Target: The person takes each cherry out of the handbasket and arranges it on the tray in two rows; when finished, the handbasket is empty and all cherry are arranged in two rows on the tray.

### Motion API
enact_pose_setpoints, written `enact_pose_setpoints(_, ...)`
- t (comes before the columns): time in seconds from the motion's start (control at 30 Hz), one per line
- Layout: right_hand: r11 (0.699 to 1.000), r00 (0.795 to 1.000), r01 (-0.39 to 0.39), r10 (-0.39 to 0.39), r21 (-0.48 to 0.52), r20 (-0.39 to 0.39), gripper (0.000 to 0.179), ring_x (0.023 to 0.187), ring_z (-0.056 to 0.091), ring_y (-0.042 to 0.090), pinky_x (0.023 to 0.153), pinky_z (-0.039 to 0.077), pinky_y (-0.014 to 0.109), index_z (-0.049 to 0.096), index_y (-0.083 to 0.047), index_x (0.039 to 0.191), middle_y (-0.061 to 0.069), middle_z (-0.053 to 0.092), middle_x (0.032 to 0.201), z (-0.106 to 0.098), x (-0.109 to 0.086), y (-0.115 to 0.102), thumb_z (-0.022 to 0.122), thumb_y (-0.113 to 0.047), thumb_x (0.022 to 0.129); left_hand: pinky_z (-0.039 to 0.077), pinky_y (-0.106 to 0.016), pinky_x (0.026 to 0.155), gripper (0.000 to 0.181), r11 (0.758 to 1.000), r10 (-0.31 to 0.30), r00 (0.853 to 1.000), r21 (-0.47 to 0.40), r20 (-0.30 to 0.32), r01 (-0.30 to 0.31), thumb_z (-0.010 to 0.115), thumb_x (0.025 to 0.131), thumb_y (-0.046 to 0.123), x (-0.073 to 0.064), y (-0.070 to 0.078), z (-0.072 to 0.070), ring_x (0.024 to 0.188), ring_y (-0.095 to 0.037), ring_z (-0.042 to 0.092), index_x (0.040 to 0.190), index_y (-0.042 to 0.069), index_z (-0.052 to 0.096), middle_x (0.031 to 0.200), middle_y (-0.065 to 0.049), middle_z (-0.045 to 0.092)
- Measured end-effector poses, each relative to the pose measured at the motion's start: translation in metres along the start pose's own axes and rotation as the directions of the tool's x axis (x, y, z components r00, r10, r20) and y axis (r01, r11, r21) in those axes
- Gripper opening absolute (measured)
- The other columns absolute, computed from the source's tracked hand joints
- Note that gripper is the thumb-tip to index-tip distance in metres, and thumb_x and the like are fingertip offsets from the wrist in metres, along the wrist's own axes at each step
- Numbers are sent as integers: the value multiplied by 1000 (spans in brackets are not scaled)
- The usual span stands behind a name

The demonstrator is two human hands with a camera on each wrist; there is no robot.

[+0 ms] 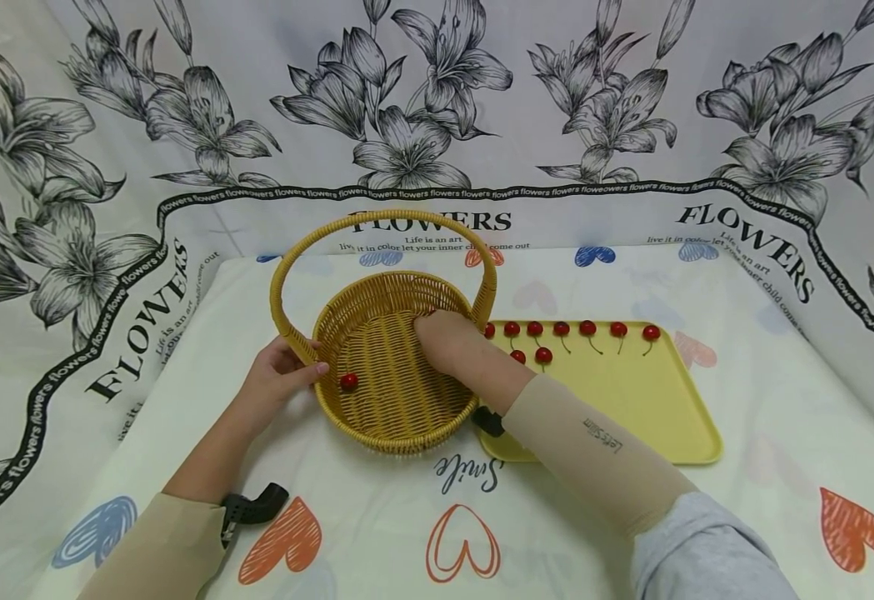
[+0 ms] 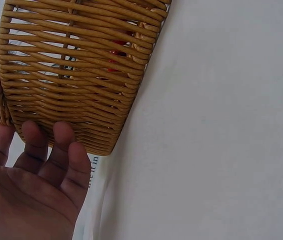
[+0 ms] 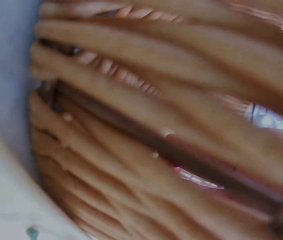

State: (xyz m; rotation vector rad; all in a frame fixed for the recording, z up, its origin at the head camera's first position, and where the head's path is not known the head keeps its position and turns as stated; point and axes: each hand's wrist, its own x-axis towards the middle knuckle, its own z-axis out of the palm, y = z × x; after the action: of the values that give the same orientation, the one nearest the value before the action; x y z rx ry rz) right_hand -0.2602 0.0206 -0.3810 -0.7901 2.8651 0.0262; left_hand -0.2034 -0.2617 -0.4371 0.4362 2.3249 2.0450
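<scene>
A woven wicker basket (image 1: 387, 417) with a tall arched handle stands tilted on the cloth. My left hand (image 1: 281, 375) grips its left side where the handle meets the rim, thumb over the edge; in the left wrist view the fingers (image 2: 64, 135) curl against the outer weave. One red cherry (image 1: 348, 382) lies inside the basket near that thumb. My right hand (image 1: 444, 337) reaches over the right rim into the basket, its fingers hidden, and I cannot tell whether it holds anything. The right wrist view is filled by blurred wickerwork (image 3: 146, 110).
A yellow tray (image 1: 616, 408) sits right of the basket, partly under the right forearm. Several stemmed cherries (image 1: 588, 327) line its far edge, with others (image 1: 544, 356) just below. A patterned cloth (image 1: 377, 525) covers the table, and a flowered curtain hangs behind.
</scene>
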Motion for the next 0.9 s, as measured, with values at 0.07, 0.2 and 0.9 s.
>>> enact_pose_setpoints(0.07,1000,1000,6,-6,23,-3,23,99,70,26,80,58,38,65,-6,124,13,71,109,-2,-3,0,55,-19,108,57,-26,67,34,1000,0,1000,0,1,0,71,94,-3,0,0,0,78,-14,63,123,-11,54,97,-2,67)
enact_pose_setpoints(0.2,988,997,58,-49,143,-63,19,87,67,19,74,55,33,64,-8,115,6,69,97,-11,-19,1,61,-25,105,57,-27,68,34,1000,-5,1000,9,2,5,71,94,-2,0,0,0,78,-13,63,123,-11,54,98,-2,68)
enact_pose_setpoints(0.9,809,934,186,31,558,-356,29,95,68,16,87,59,41,71,-5,125,1,73,107,-16,-142,97,69,-11,97,57,-26,68,35,1000,-2,1000,17,9,2,70,95,-2,-1,4,2,80,-13,64,123,-13,52,99,-1,69)
